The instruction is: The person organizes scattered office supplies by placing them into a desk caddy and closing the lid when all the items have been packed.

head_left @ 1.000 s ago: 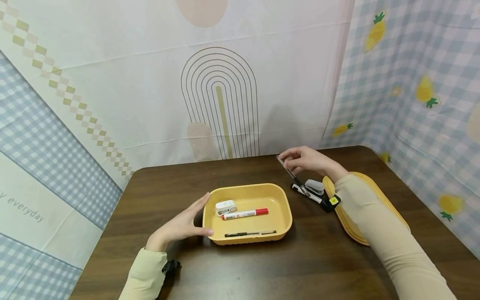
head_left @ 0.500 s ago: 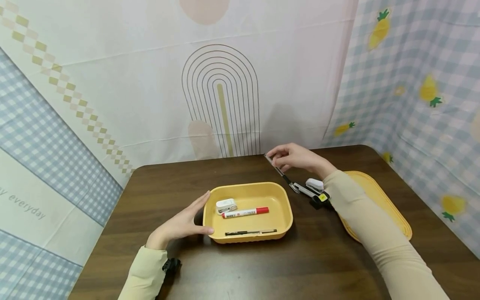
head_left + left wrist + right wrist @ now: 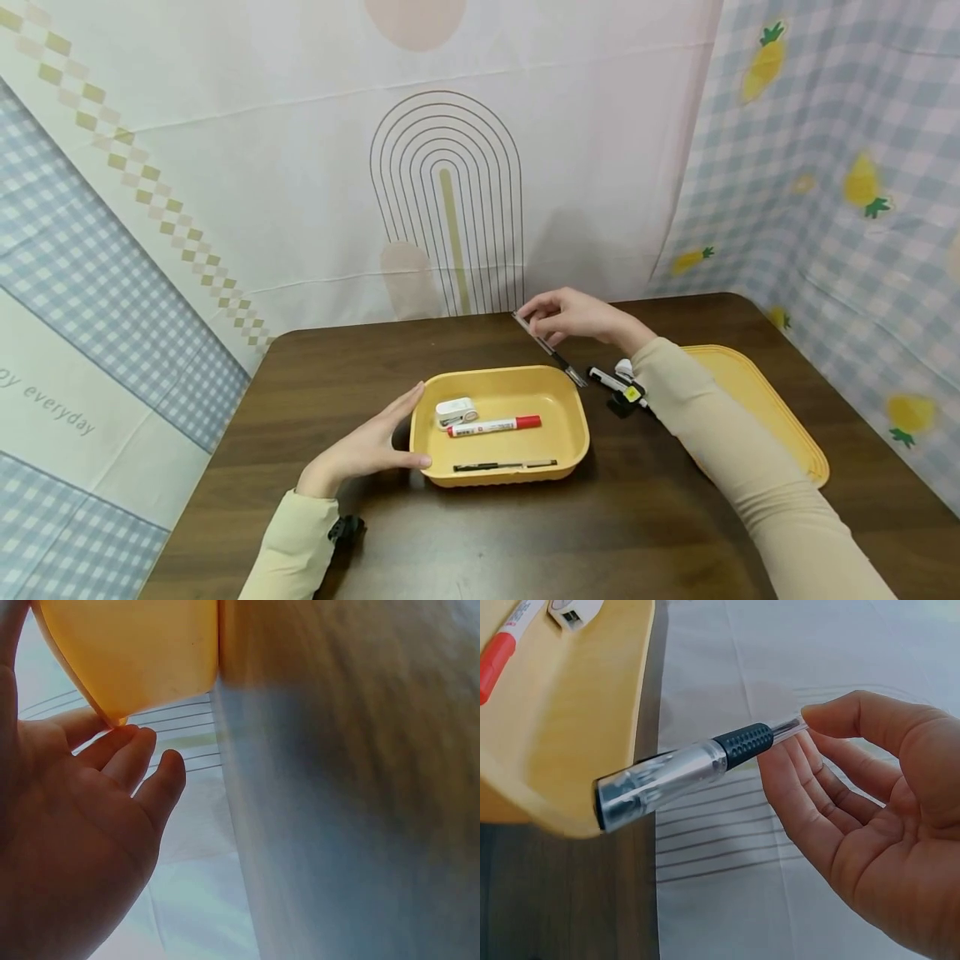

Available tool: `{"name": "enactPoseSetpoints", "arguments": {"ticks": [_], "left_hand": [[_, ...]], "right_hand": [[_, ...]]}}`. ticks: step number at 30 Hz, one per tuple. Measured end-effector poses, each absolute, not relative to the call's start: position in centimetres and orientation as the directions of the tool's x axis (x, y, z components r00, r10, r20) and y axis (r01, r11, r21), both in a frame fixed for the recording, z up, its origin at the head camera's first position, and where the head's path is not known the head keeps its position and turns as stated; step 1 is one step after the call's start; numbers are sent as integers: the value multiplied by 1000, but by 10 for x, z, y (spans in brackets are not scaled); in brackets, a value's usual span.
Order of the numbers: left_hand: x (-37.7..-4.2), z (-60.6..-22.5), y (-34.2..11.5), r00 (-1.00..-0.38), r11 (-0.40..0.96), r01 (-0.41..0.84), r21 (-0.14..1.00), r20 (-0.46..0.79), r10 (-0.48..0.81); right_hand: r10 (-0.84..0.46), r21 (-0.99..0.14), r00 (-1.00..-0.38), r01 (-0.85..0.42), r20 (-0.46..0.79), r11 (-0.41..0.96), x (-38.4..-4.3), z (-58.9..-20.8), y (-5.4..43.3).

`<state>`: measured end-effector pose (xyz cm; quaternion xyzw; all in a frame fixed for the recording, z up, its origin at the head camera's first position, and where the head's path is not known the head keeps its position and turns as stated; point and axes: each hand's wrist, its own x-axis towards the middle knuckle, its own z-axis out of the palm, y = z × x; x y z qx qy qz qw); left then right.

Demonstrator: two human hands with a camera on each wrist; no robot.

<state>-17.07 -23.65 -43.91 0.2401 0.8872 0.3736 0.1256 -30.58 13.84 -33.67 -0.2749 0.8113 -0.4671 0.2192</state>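
My right hand (image 3: 576, 317) pinches a clear gel pen (image 3: 558, 360) between thumb and fingertips, above the table just past the tray's far right corner. In the right wrist view the pen's capped end and black ribbed grip (image 3: 742, 745) slant down and away from the fingers. My left hand (image 3: 363, 450) holds the left end of a yellow plastic tray (image 3: 536, 382), thumb over the near corner, fingers at the far corner. Inside the tray lie a white stapler (image 3: 455, 412), a red-capped marker (image 3: 495, 426) and a black-and-clear pen (image 3: 504, 466).
Right of the tray, a white marker with a black cap (image 3: 606, 378) and a white stapler (image 3: 623, 367) lie on the wooden table (image 3: 525, 542), partly behind the right wrist's camera. A yellow lid (image 3: 738, 392) lies farther right, partly under the sleeve. A patterned cloth hangs behind.
My right hand has carried the gel pen leftward, away from the black-capped marker and stapler, toward the tray's far right corner. The left hand and the tray have stayed in place.
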Motion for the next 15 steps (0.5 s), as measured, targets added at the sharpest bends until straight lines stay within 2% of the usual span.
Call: {"name": "enactPoseSetpoints", "arguments": {"ticks": [15], "left_hand": [[-173,-440,-239,-850,612,357,706,-26,526]], "right_hand": [[-694,-858,-713,-290,-102,424,-306,-330,98]]}}
